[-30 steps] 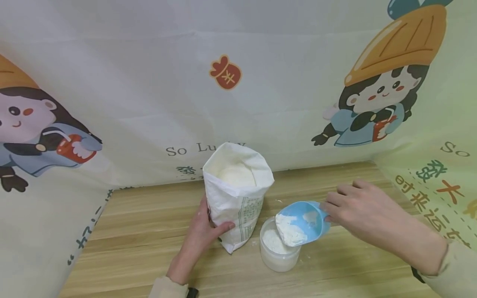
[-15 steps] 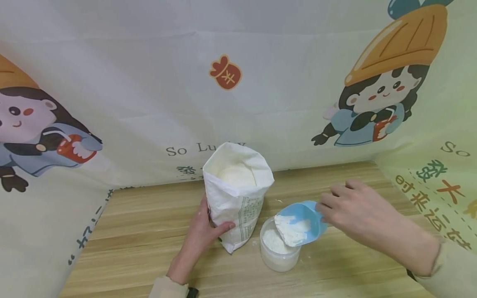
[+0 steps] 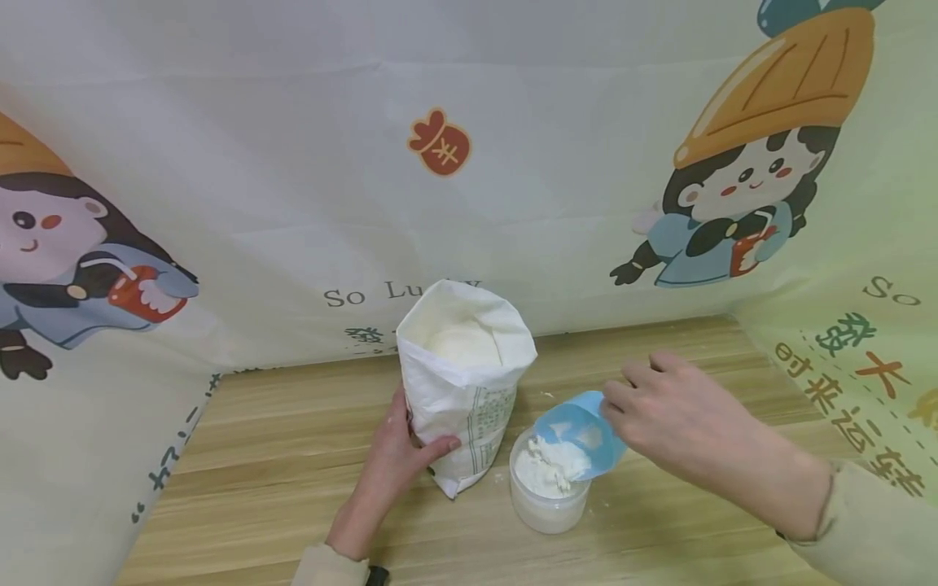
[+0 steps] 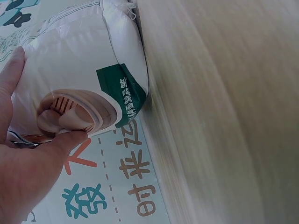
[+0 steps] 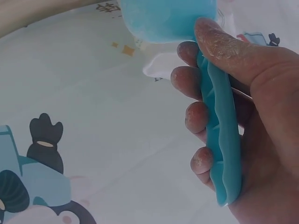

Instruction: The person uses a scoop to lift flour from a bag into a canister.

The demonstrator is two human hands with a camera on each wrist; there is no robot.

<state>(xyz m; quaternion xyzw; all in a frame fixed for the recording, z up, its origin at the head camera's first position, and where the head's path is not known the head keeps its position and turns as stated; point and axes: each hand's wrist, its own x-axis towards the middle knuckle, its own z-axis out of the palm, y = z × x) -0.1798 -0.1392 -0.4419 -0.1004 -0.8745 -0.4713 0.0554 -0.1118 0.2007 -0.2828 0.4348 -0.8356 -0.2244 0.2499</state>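
Note:
My left hand point(image 3: 399, 452) grips the side of an upright white paper flour bag point(image 3: 447, 391), its top open with pale flour inside. In the left wrist view the thumb and fingers wrap the bag point(image 4: 70, 60), which bears a steamed-bun picture and a green label. My right hand point(image 3: 674, 415) holds a light blue scoop point(image 3: 597, 431) tilted over a clear round tub point(image 3: 550, 514). White flour point(image 3: 553, 464) slides from the scoop's lip into the tub. Fingers and thumb curl round the ridged scoop handle point(image 5: 222, 130) in the right wrist view, with flour dust on the thumb.
A wood-grain table point(image 3: 264, 480) bears the bag and tub, with small specks of flour near the tub. Behind it and on both sides hangs a printed white cloth point(image 3: 308, 163) with cartoon figures. The bag stands close to the left of the tub.
The right hand has moved left and tipped the scoop further down over the tub. Flour has slid from the scoop, and the heap in the tub is higher. The left hand and bag stay put.

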